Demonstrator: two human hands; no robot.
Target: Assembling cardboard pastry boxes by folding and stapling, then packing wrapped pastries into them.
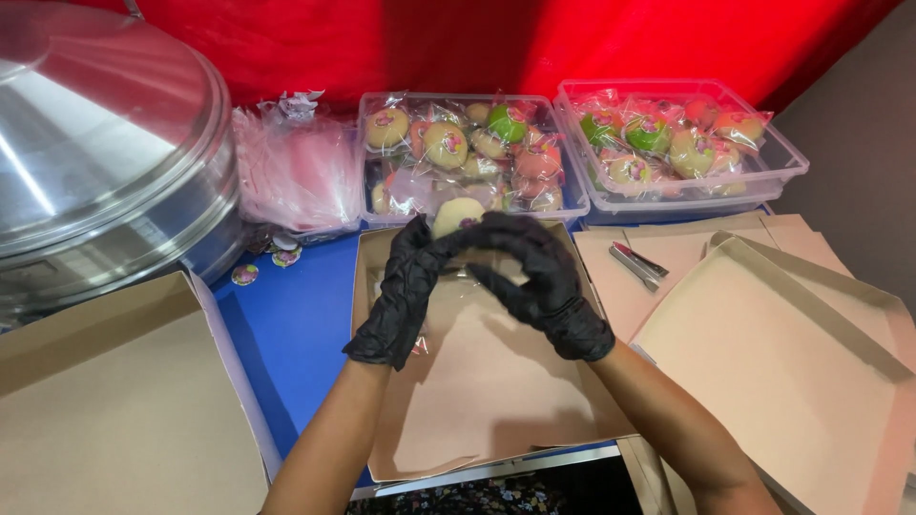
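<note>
Nearest the viewer, two bare forearms rise over an open brown cardboard box (pixel 477 381) lying on the blue table (pixel 296 324). Above the box, the black-gloved left hand (pixel 405 286) and right hand (pixel 539 277) close together on a pale round bun (pixel 456 216), with a thin clear wrapper (pixel 448 286) hanging between the palms. Both hands are curled narrow; the bun is pinched at the fingertips. Probable risk: the soft bun may be dented or slip from the smooth film into the box if the grip tightens or loosens. Beyond lie a stack of pink-tinted bags (pixel 296 176), small round stickers (pixel 245 275), and two clear tubs (pixel 468 153) (pixel 677 143) of wrapped buns; a large steel steamer lid (pixel 95 143) stands far left.
</note>
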